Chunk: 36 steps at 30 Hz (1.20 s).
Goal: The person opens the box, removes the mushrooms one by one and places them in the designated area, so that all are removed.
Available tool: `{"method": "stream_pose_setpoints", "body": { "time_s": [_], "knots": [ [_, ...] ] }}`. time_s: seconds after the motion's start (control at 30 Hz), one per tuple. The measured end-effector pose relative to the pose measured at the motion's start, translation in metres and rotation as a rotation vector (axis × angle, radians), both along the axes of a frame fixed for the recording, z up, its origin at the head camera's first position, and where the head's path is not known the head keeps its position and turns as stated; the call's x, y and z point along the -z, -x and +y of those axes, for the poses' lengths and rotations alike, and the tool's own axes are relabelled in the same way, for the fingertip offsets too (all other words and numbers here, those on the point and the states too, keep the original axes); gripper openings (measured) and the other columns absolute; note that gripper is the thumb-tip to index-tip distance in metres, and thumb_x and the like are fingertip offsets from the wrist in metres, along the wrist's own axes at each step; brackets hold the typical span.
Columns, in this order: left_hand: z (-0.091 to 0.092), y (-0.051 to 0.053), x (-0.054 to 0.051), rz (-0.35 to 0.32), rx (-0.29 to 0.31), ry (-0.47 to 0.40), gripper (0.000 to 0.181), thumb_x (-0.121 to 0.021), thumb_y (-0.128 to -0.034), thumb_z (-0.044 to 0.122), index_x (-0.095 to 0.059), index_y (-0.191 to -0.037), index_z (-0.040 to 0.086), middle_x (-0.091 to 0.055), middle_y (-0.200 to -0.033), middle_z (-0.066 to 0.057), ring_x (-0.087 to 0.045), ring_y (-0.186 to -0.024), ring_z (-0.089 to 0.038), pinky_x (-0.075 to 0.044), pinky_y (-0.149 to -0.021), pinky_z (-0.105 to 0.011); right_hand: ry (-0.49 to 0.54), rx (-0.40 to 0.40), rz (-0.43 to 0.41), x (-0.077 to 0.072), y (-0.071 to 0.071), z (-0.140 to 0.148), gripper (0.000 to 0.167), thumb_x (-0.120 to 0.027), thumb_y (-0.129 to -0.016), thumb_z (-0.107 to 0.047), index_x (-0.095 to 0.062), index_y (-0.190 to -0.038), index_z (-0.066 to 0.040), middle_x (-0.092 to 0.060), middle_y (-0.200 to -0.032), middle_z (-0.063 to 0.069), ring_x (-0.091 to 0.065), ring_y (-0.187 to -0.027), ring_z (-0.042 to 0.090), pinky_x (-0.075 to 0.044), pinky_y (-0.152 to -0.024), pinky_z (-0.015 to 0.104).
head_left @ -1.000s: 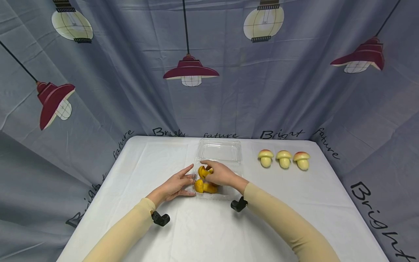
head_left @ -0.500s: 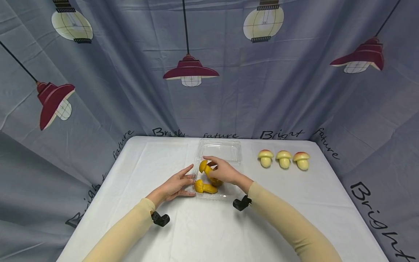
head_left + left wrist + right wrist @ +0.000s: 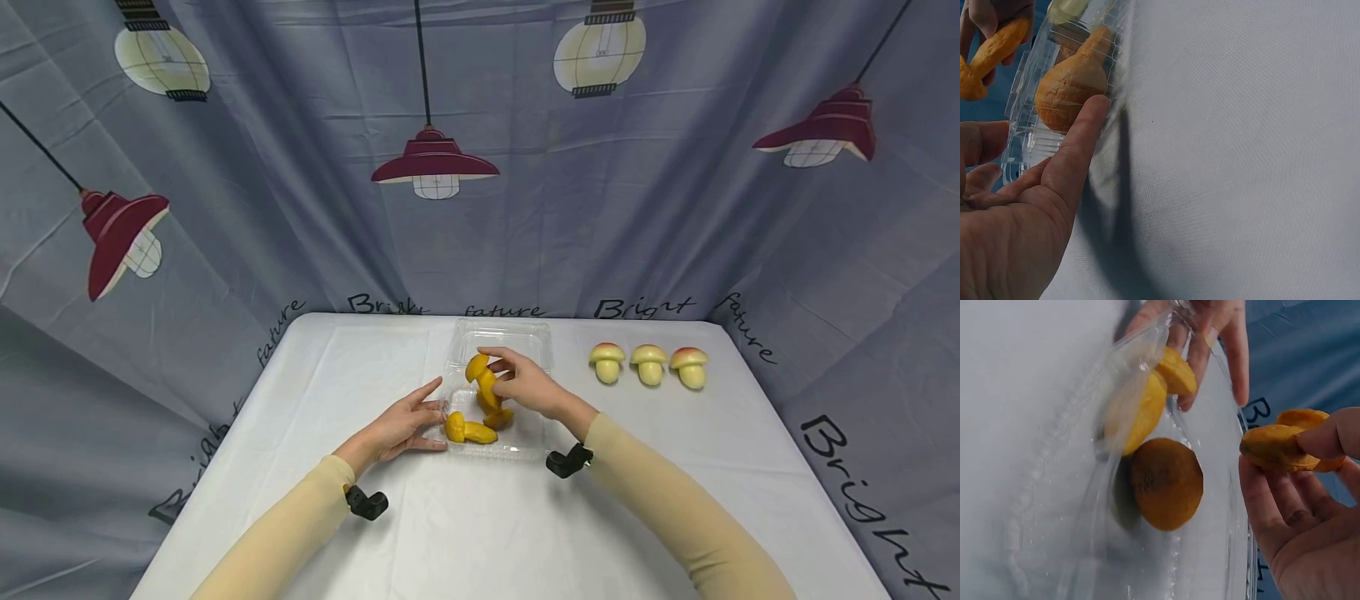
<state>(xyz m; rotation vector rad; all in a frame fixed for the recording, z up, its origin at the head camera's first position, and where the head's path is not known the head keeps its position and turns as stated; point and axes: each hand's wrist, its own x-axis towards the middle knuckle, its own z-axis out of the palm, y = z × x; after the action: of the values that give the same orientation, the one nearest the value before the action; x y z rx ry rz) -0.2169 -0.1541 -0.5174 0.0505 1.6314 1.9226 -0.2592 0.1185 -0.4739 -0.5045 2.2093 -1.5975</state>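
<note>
Over the clear plastic box [image 3: 528, 429], the right hand [image 3: 531, 387] pinches a yellow mushroom [image 3: 486, 383] between thumb and fingers. In the right wrist view that mushroom [image 3: 1279, 448] lies across the fingers of the right hand [image 3: 1319, 550]. Inside the box are a yellow mushroom [image 3: 478, 432] near the front left and a browner one [image 3: 498, 419], seen cap-on in the right wrist view [image 3: 1167, 484]. The left hand [image 3: 401, 427], fingers spread, touches the box's left side; in the left wrist view a straight finger of the left hand [image 3: 1029, 219] rests against the wall.
The box's transparent lid [image 3: 506, 335] lies folded back behind it. Three pale mushrooms with reddish-yellow caps stand in a row at the back right: left [image 3: 607, 363], middle [image 3: 649, 365] and right [image 3: 689, 367]. A white cloth [image 3: 450, 533] covers the table; a printed curtain hangs behind.
The right hand has lifted a yellow mushroom up from the box and moved slightly back and right. More of the browner mushroom shows below it. The left hand has stayed against the box.
</note>
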Motion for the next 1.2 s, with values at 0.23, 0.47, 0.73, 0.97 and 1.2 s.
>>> {"method": "stream_pose_setpoints", "body": {
  "time_s": [0.23, 0.47, 0.73, 0.97, 1.2],
  "knots": [
    [0.000, -0.001, -0.001, 0.003, 0.002, 0.005, 0.073, -0.048, -0.1073, 0.003, -0.014, -0.167, 0.027, -0.013, -0.166, -0.028, -0.041, -0.140, -0.045, -0.057, -0.094, -0.055, 0.054, 0.012, -0.022, -0.001, 0.000, 0.012, 0.073, -0.058, -0.093, 0.003, -0.038, -0.159, -0.022, -0.047, -0.143, 0.019, -0.060, -0.108, 0.030, -0.063, -0.083, 0.045],
    [0.000, -0.001, 0.000, 0.000, 0.004, 0.006, 0.073, -0.049, -0.1074, 0.003, -0.014, -0.167, 0.028, -0.014, -0.166, -0.026, -0.041, -0.140, -0.044, -0.057, -0.094, -0.054, 0.083, 0.037, -0.037, 0.000, 0.003, 0.020, 0.073, -0.057, -0.094, 0.002, -0.037, -0.159, -0.024, -0.045, -0.144, 0.019, -0.060, -0.106, 0.031, -0.064, -0.080, 0.044],
    [0.000, 0.001, 0.002, 0.006, 0.002, 0.009, 0.073, -0.049, -0.1073, 0.004, -0.013, -0.167, 0.027, -0.014, -0.166, -0.027, -0.041, -0.140, -0.043, -0.058, -0.093, -0.053, 0.092, 0.085, -0.042, -0.001, 0.002, 0.030, 0.072, -0.057, -0.094, 0.003, -0.039, -0.158, -0.024, -0.046, -0.143, 0.019, -0.058, -0.110, 0.032, -0.064, -0.080, 0.045],
    [0.000, -0.001, 0.002, 0.016, 0.014, 0.001, 0.073, -0.047, -0.1080, 0.003, -0.011, -0.167, 0.026, -0.013, -0.166, -0.027, -0.037, -0.143, -0.044, -0.058, -0.093, -0.053, 0.104, 0.126, -0.037, -0.004, 0.002, 0.040, 0.071, -0.061, -0.094, 0.002, -0.041, -0.158, -0.024, -0.048, -0.141, 0.021, -0.059, -0.112, 0.035, -0.060, -0.085, 0.058],
    [-0.001, -0.001, 0.002, 0.012, 0.009, -0.001, 0.073, -0.049, -0.1075, 0.004, -0.012, -0.167, 0.026, -0.013, -0.166, -0.026, -0.038, -0.142, -0.044, -0.058, -0.093, -0.053, 0.115, 0.153, -0.020, -0.006, 0.004, 0.055, 0.071, -0.062, -0.095, 0.001, -0.040, -0.158, -0.024, -0.048, -0.141, 0.022, -0.058, -0.113, 0.035, -0.060, -0.085, 0.058]
  ]
}}
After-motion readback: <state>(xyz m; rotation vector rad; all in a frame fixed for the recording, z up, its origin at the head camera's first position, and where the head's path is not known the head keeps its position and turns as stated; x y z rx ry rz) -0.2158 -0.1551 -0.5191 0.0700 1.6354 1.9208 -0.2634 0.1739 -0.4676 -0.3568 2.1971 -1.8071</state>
